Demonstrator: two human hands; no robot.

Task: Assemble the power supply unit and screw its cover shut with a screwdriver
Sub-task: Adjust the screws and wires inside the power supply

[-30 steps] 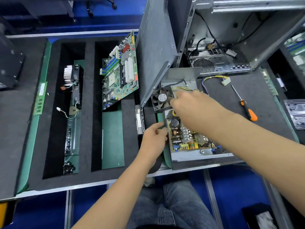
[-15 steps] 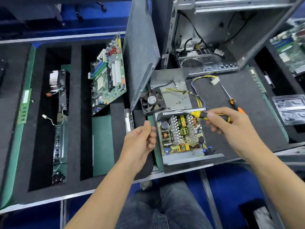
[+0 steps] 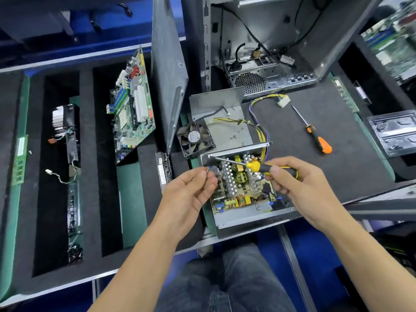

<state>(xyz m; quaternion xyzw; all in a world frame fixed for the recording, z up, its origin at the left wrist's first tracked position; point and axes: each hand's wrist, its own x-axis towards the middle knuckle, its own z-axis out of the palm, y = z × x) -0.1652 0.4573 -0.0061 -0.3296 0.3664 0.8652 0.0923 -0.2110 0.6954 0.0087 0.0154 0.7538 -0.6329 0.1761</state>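
One open power supply unit sits at the near edge of the black foam work surface, its circuit board exposed, its front lip reaching the metal rim of the bench. One grey cover lies flat just behind it with a few small screws loose on it, and one black fan leans at the cover's left corner. Two screwdrivers are in view: a yellow-and-black screwdriver held above the unit, its tip reaching the unit's far left corner, and an orange-handled screwdriver lying alone on the foam to the right, with bare foam around it. The right hand wraps its fingers round the yellow-and-black handle, palm down. The left hand hovers over the unit's left edge with thumb and forefinger pressed together, perhaps on a tiny screw; I cannot tell. One motherboard leans in a slot to the left, and one open computer case stands behind.
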